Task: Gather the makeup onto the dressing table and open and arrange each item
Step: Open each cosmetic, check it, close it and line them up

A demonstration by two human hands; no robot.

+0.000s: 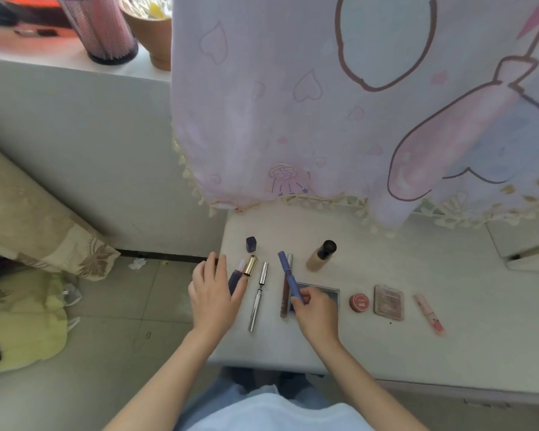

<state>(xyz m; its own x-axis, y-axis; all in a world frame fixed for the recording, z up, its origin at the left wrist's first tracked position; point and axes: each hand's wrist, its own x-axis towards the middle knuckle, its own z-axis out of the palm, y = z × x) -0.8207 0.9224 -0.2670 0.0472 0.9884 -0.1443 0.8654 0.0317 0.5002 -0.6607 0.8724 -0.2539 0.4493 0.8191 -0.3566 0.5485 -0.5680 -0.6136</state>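
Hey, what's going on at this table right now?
A person is laying out makeup on a white dressing table. Their right hand pinches a blue tube, tilted above a compact. Their left hand lies open, fingers over an uncapped lipstick. A foundation bottle, red pot and palette sit nearby.

We've got makeup on the dressing table [386,353]: silver mascara [257,303] lying flat, blue pen [288,275] tipped up, foundation bottle [319,256] standing, then red pot [358,302], palette [388,303], pink gloss tube [429,314].
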